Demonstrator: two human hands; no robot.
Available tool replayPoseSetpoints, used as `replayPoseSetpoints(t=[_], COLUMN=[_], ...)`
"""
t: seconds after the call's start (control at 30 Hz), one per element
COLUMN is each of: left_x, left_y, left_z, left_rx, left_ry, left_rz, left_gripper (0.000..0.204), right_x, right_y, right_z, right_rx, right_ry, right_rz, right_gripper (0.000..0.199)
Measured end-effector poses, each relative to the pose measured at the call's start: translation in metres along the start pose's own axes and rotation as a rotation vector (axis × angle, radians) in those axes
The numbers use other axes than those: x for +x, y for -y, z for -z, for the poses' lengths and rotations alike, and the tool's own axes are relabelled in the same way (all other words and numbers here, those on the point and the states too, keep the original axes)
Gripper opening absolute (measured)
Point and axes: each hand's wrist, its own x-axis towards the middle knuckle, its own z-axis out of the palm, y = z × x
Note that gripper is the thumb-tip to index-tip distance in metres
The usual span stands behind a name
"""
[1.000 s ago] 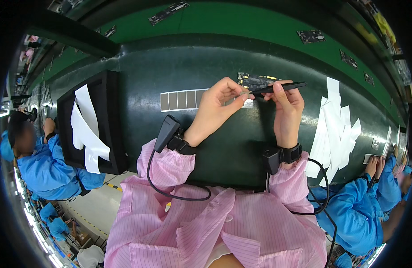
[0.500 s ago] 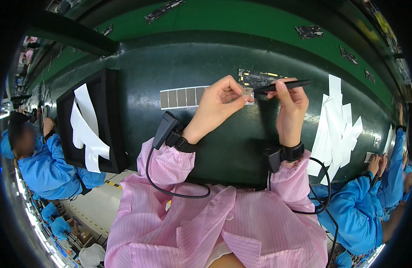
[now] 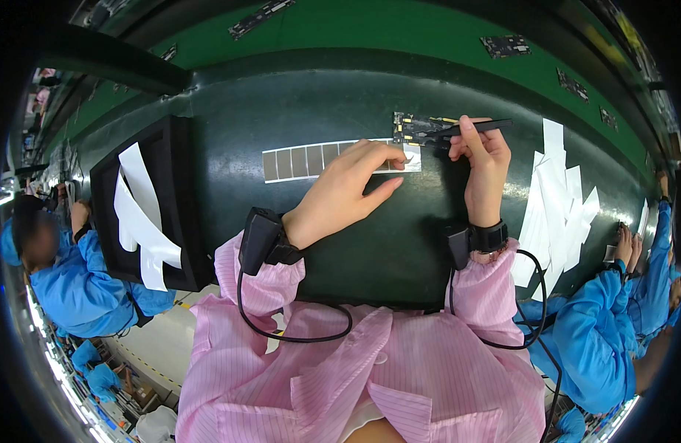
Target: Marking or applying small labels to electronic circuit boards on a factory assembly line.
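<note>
A white strip of grey-brown rectangular stickers (image 3: 298,162) lies on the dark workbench. Over its right part rests my left hand (image 3: 336,193), thumb and forefinger apart; nothing shows between them. The strip's bare white end (image 3: 413,161) shows just beyond the fingertips. Black tweezers (image 3: 497,125) are gripped in my right hand (image 3: 486,171), their tips pointing left over a dark circuit board (image 3: 410,127). That board lies behind the strip's right end. Whether the tips hold anything is too small to tell.
To the left stands a black tray (image 3: 189,221) with white backing strips (image 3: 142,173) in it. More white strips (image 3: 551,214) are heaped at the right. Several circuit boards (image 3: 505,46) lie on the green surface behind. Co-workers in blue (image 3: 576,347) sit on both sides.
My left hand has come away from the tweezer tips, its pinch opened, and moved down and left over the strip. The tweezers have shifted from the strip's end to over the board.
</note>
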Motion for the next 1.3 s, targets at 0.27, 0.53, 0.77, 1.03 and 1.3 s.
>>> replayPoseSetpoints(t=[0.27, 0.53, 0.77, 1.03, 1.3], left_x=[-0.003, -0.004, -0.003, -0.003, -0.001], left_y=[0.011, 0.012, 0.012, 0.012, 0.01], left_z=[-0.007, -0.009, -0.01, -0.011, -0.012], left_rx=[0.413, 0.389, 0.402, 0.396, 0.406], left_ry=[0.04, 0.018, 0.017, 0.01, -0.004], left_rz=[-0.191, -0.169, -0.173, -0.161, -0.164], left_gripper=[0.042, 0.045, 0.044, 0.045, 0.044], right_x=[0.006, 0.006, 0.006, 0.006, 0.006], right_y=[-0.005, -0.006, -0.008, -0.009, -0.01], right_z=[-0.013, -0.014, -0.015, -0.015, -0.016], right_rx=[-0.079, -0.151, -0.145, -0.175, -0.178], right_ry=[0.056, 0.049, 0.039, 0.027, 0.025], right_rz=[-0.052, -0.052, -0.042, -0.038, -0.038], right_gripper=[0.015, 0.016, 0.017, 0.018, 0.017])
